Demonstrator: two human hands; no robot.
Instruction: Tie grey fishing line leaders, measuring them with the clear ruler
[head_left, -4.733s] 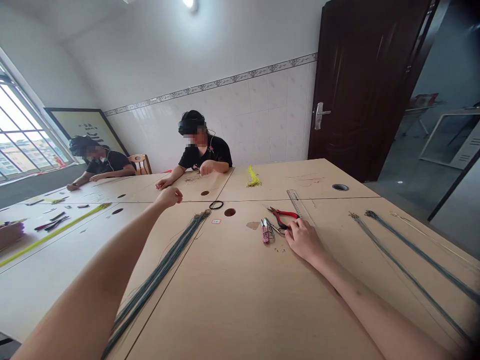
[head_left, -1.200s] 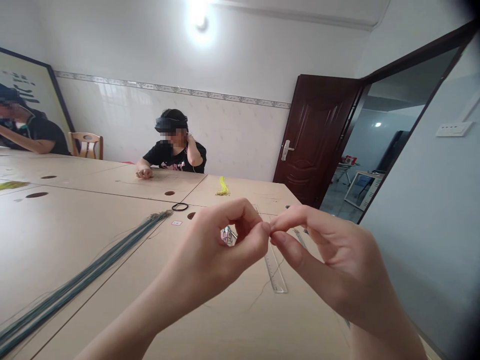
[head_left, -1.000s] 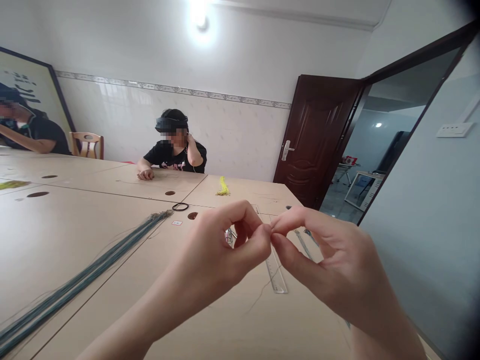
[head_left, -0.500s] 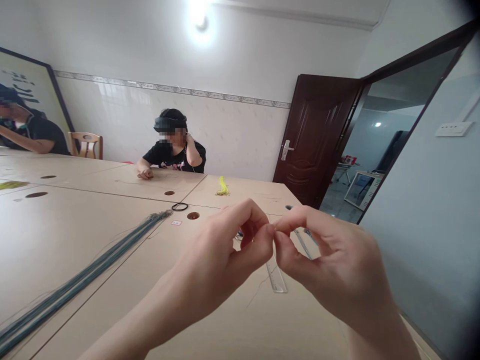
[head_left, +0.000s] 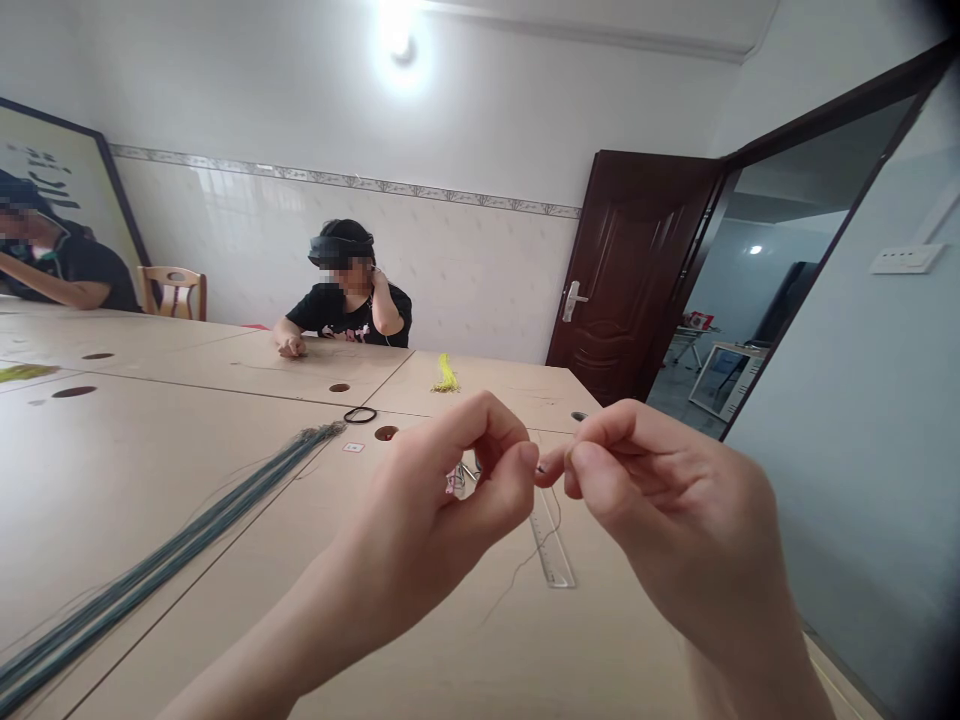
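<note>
A long, pale counter [head_left: 90,450] of joined panels fills the room, with a dark door [head_left: 630,270] standing open beyond its far right corner. A seated co-worker [head_left: 349,310] faces across it, one hand at the neck and the other resting on the surface. A long bundle of blue-grey cords [head_left: 172,560] lies diagonally across the near left, its gathered end pointing toward a black elastic band [head_left: 360,415]. A small yellow bunch of cords [head_left: 446,375] lies farther off.

Both hands are raised above the counter at centre, over a clear plastic ruler [head_left: 551,550] and pink-handled snips [head_left: 454,480], touching neither. The step in hand looks like fine finger work on a thread end [head_left: 538,468], held in the air between the hands. The right grip [head_left: 675,500] has thumb and forefinger pressed together on it, while the left grip [head_left: 431,510] is curled closed just beside it. The thread is too fine to follow far.

Any next move calls for steady fingertips. Bare counter lies open around the hands, and the right edge is near the wall.
</note>
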